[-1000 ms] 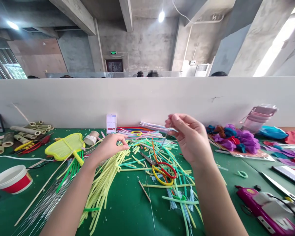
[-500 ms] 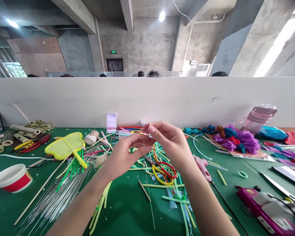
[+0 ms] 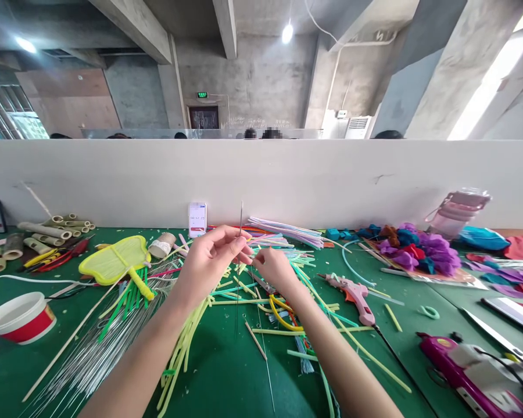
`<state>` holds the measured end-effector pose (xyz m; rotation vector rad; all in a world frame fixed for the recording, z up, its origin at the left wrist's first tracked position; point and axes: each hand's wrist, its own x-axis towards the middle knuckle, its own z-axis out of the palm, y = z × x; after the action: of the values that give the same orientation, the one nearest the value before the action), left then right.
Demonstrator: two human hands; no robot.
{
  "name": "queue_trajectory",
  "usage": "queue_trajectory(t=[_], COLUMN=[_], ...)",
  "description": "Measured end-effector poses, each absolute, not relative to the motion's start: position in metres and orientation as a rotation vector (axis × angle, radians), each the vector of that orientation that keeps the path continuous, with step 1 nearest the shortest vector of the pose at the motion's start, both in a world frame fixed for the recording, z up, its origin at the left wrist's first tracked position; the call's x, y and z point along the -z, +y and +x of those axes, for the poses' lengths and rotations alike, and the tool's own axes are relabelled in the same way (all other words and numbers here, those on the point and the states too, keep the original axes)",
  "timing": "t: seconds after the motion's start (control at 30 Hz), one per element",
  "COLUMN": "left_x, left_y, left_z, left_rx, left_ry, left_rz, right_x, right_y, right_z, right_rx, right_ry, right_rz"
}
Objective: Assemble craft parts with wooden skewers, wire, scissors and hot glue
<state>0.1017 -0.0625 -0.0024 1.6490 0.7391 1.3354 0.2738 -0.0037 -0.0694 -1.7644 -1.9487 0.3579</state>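
Note:
My left hand (image 3: 215, 255) pinches a thin metal wire (image 3: 241, 213) that stands upright above its fingers and runs down below them. A small yellow bit shows at the thumb tip. Just right of it, my right hand (image 3: 275, 268) is closed, fingers curled together; what it holds, if anything, is hidden. Beneath the hands lie loose pale green pipe cleaners (image 3: 244, 302) and yellow-and-red-handled scissors (image 3: 283, 316), partly covered by my right forearm. A pink glue gun (image 3: 353, 293) lies right of that forearm.
To the left are a yellow wing-shaped piece (image 3: 117, 258), a bundle of metal wires (image 3: 100, 354), a paper cup (image 3: 21, 316) and bamboo pieces (image 3: 47, 232). To the right are a purple power strip (image 3: 466, 366), a knife blade (image 3: 497, 332) and crumpled purple paper (image 3: 436, 247). A phone (image 3: 197, 220) stands behind.
My hands have come lower and the right one has moved left, its fingers curling in. The upright wire now shows clearly in my left hand. More of the glue gun is uncovered.

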Motion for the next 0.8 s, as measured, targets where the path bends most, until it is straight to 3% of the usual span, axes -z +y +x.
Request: queue_trajectory(t=[0.17, 0.37, 0.7, 0.8], left_x=[0.005, 0.007, 0.008, 0.008], left_y=[-0.060, -0.058, -0.048, -0.049], left_z=[0.102, 0.103, 0.096, 0.096], left_rx=[-1.304, -1.250, -1.323, -1.363], left_ry=[0.771, 0.785, 0.875, 0.889], left_rz=[1.668, 1.673, 1.624, 1.619], right_x=[0.111, 0.120, 0.032, 0.004], right_y=[0.001, 0.003, -0.024, -0.049], right_z=[0.249, 0.253, 0.285, 0.286], right_rx=[-0.345, -0.418, -0.515, -0.501], right_ry=[-1.987, -1.988, -1.788, -1.573], right_rz=[-2.077, -2.118, -1.602, -1.194])
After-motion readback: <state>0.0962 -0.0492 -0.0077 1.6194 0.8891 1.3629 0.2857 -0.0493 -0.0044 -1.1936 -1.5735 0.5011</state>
